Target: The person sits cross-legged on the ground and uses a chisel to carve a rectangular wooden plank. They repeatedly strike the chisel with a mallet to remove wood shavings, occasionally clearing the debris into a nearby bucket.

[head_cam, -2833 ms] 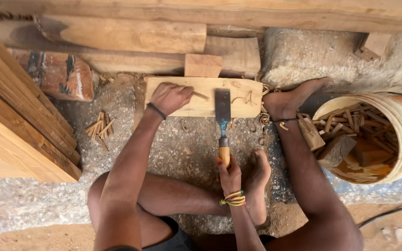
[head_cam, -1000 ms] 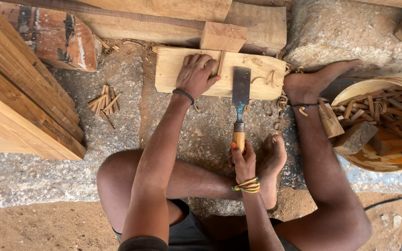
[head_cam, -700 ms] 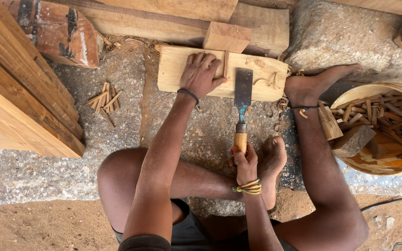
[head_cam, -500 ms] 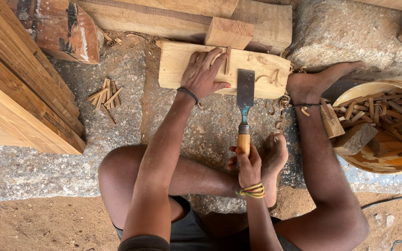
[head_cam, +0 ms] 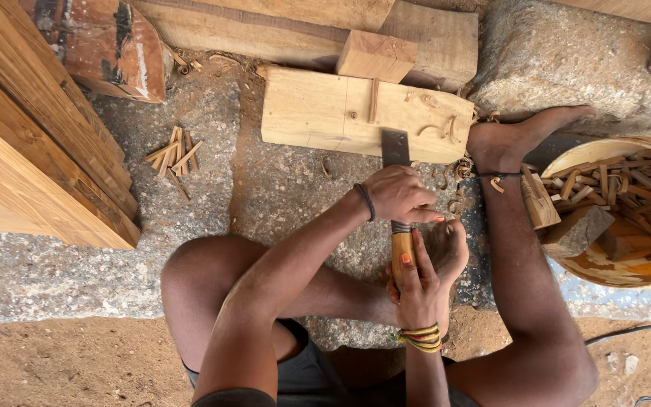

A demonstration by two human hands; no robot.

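left hand (head_cam: 399, 194) moved off pale wood block (head_cam: 325, 113), now clamps flat steel chisel (head_cam: 395, 148); right hand (head_cam: 416, 283) grips its wooden handle.

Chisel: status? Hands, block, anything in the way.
Right hand grips chisel handle; left hand lies over its shaft. Blade rests on block edge. Foot at block's right end; shavings beside the blade.
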